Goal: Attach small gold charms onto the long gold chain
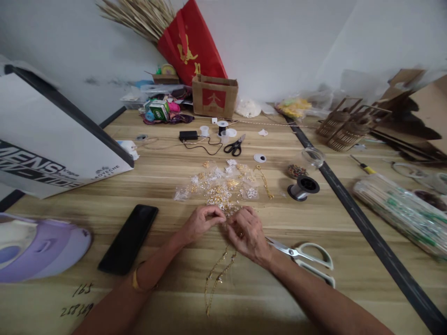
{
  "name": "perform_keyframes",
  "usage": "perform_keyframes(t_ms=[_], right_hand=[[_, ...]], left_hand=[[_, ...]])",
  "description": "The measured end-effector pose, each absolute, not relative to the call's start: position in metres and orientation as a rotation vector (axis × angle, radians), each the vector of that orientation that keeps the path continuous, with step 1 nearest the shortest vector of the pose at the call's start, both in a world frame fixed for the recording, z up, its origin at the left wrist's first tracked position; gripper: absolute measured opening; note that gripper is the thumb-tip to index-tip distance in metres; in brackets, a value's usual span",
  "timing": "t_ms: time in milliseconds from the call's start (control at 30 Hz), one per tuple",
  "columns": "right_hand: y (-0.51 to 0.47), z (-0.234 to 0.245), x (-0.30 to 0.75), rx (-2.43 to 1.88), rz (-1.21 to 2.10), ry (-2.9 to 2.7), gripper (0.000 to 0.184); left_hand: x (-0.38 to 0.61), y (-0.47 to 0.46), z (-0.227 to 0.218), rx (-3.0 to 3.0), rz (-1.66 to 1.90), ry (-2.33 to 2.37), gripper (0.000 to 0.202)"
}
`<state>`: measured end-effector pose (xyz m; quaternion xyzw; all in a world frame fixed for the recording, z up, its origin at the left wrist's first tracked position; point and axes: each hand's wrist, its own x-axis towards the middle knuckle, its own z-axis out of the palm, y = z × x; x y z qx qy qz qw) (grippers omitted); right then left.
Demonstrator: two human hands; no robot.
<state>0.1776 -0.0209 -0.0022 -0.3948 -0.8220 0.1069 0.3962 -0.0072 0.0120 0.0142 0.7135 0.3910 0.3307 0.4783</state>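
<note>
The left hand (200, 224) is pinching, thumb and forefinger meeting at the tips, just beside the right hand (249, 235), whose fingers are curling inward; whether they're closing on anything, I cannot tell. Below them a gold chain (220, 279) is lying looped on the table (181, 302), small charms already dotting both strands. Plenty is remaining loose: a heap of gold and clear pieces (218, 193) is spreading just beyond the fingertips. The right hand is hiding the chain's upper end, and anything between the left fingertips is showing too small to read.
</note>
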Motion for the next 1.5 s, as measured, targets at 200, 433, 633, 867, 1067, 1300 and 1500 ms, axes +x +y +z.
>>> perform_keyframes(t_ms=[200, 433, 633, 867, 1067, 1300, 1500], right_hand=[[-0.0220, -0.0017, 0.1777, -1.032, 0.273, -2.074, 0.011], [-0.0208, -0.0090, 0.1781, -0.955, 0.298, -2.058, 0.004], [-0.0201, -0.0071, 0.1788, -0.973, 0.283, -2.068, 0.004], [-0.0189, -0.0068, 0.1789, -1.008, 0.257, -2.116, 0.006], [-0.0189, -0.0068, 0.1780, -1.007, 0.268, -2.133, 0.008], [-0.0185, -0.0084, 0.1789, -1.013, 0.297, -2.146, 0.007], [-0.0190, -0.0072, 0.1786, -1.025, 0.286, -2.161, 0.010]], left_hand=[[-0.0075, 0.0118, 0.0129, 1.730, 0.810, 0.942, 0.016], [-0.0082, 0.0116, 0.0108, 1.777, 0.804, 0.947, 0.017], [-0.0086, 0.0121, 0.0097, 1.820, 0.805, 0.949, 0.019], [-0.0095, 0.0137, 0.0072, 1.857, 0.818, 0.968, 0.017], [-0.0098, 0.0142, 0.0087, 1.896, 0.798, 0.978, 0.014], [-0.0111, 0.0146, 0.0093, 1.900, 0.791, 0.982, 0.013], [-0.0132, 0.0159, 0.0089, 1.896, 0.786, 0.971, 0.014]])
